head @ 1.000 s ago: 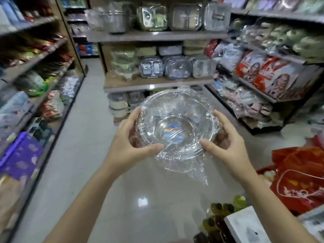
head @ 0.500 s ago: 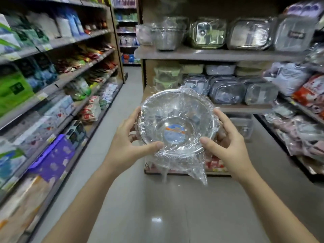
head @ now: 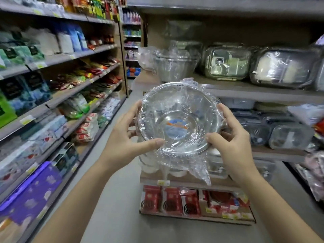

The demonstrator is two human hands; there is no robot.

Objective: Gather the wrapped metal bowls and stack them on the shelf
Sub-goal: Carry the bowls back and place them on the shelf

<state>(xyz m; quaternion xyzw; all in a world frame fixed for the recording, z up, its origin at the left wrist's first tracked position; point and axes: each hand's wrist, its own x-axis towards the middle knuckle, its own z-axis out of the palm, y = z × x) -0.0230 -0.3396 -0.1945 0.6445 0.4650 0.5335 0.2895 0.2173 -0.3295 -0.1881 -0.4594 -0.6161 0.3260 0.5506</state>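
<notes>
Two hands clamp one round, plastic-wrapped steel bowl (head: 178,118) at opposite rims, left hand (head: 126,137), right hand (head: 231,137), chest-high before the grey shelf (head: 245,88). Best: nest it level onto the wrapped bowl stack (head: 173,65) there; watch the loose wrap tail.

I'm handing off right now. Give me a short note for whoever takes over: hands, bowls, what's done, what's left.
Left hand: grip on the wrapped bowl at its left rim.
Right hand: grip on its right rim.
The bowl is held in the air in front of the shelf unit, loose wrap hanging below.
A stack of wrapped bowls already stands on the shelf ahead.
Left: set this bowl on that stack.
</notes>
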